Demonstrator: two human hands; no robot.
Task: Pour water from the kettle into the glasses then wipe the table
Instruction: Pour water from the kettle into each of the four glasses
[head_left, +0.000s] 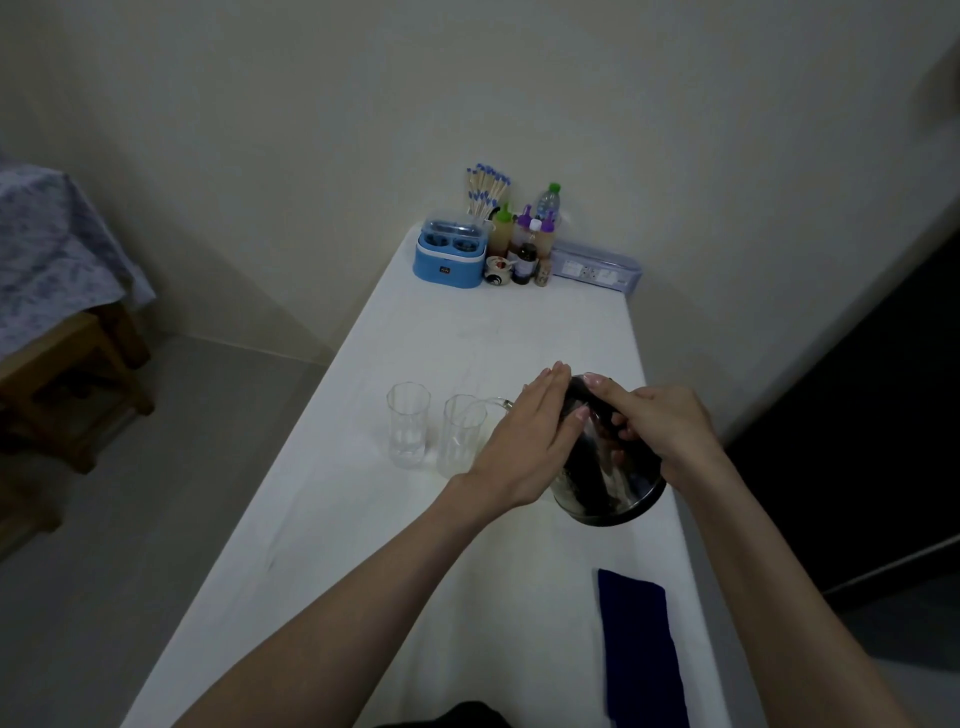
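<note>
Your right hand (662, 426) is wrapped around the handle of the kettle (605, 467), which hangs tipped toward nine o'clock above the table (363, 519). Your left hand (524, 441) lies flat, fingers pressed together, against the lid side. Water arcs from the spout into the nearer glass (461, 436); the second glass (408, 431) stands just beside it at nine o'clock and looks nearly empty. Tip further and the stream will likely overshoot the narrow rim. If that lid is hot, your palm may flinch and jolt the pour. The blue cloth (641, 649) waits at five o'clock.
</note>
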